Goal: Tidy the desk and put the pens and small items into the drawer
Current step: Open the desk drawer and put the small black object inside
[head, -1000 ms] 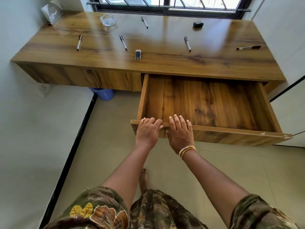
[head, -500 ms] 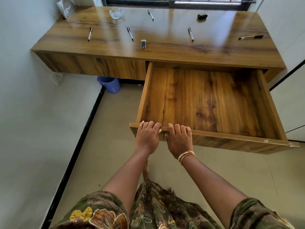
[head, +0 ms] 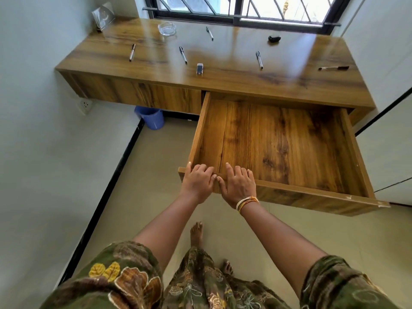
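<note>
Gripping the drawer (head: 312,197) front, both hands face five pens (head: 132,52).

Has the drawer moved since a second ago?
Yes. The drawer has slid further out from the desk, toward the person; more of its floor shows beyond the desk's front edge.
</note>
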